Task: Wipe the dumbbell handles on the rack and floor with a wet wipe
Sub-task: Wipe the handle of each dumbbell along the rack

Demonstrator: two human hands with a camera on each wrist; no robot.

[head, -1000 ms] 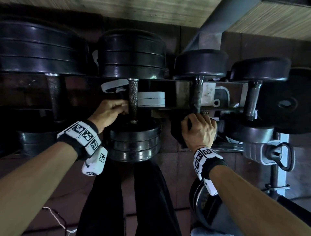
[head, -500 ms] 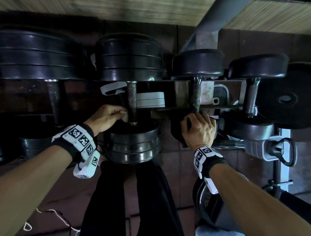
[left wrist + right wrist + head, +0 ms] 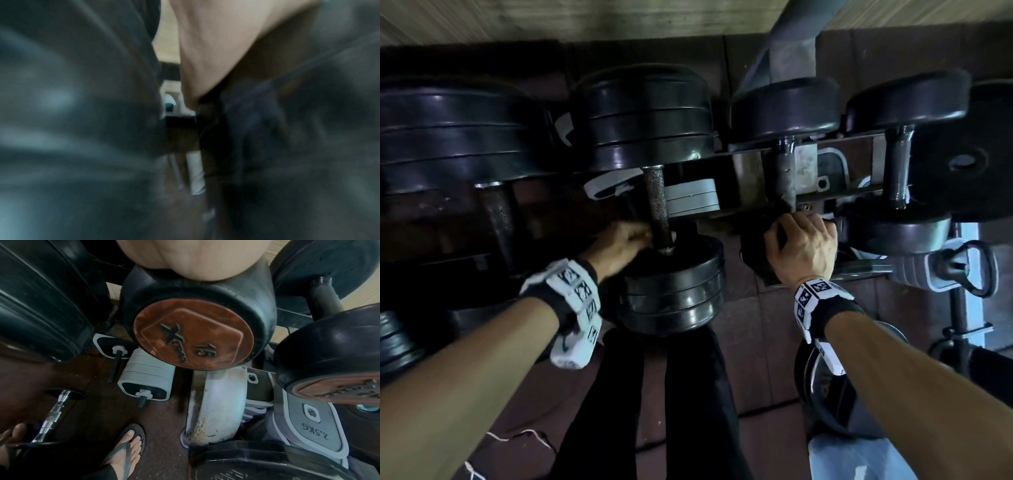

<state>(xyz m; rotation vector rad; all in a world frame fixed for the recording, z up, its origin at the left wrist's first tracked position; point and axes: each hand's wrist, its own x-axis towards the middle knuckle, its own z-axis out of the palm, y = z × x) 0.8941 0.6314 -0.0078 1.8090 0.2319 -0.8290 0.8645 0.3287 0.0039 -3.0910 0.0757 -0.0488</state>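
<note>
I'm mid-wipe on the rack: my left hand curls at the near end of the knurled handle; no wipe visible. My right hand grips the neighbouring dumbbell's near head. The handle's long axis points away from me. Next, probably stroke along it.

Head view looks steeply down on the rack; wrist views sit close among its dumbbells, the left blurred.

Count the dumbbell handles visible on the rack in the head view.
4. Far-left handle; knurled handle by the left hand; third handle above the right hand; far-right handle. More may be hidden.
</note>
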